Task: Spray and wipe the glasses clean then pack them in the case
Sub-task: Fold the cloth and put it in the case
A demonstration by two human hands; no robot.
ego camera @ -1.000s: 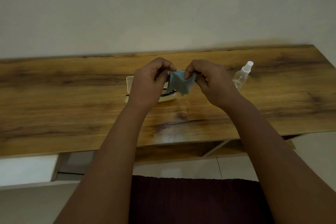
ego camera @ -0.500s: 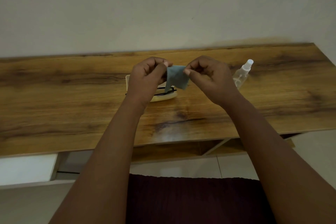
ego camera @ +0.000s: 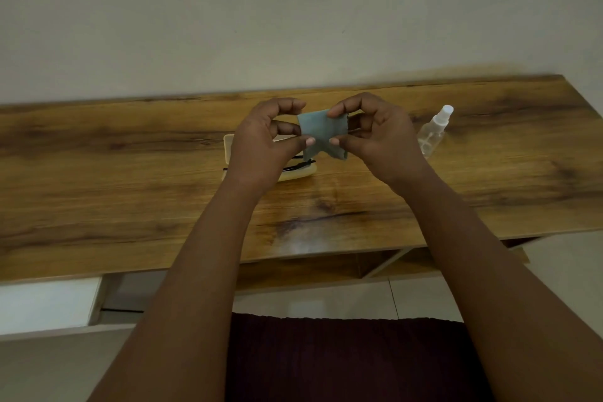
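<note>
A small grey-blue cleaning cloth [ego camera: 321, 134] is stretched in the air between both hands, above the table. My left hand [ego camera: 266, 147] pinches its left edge between thumb and fingers. My right hand [ego camera: 378, 137] pinches its right edge the same way. Below and behind my left hand an open cream glasses case [ego camera: 295, 174] lies on the wooden table [ego camera: 130, 179], with dark-framed glasses [ego camera: 298, 166] partly visible in it. Most of the case and glasses are hidden by my left hand. A clear spray bottle [ego camera: 434, 132] with a white cap stands to the right of my right hand.
The table backs onto a pale wall. Under the table's front edge are a white drawer front [ego camera: 45, 307] at left and wooden shelf supports [ego camera: 385, 263] at right. A dark maroon fabric [ego camera: 342, 359] lies below, between my forearms.
Both hands have lifted slightly and spread the cloth wider between them; it now shows flatter and more open than a second ago.
</note>
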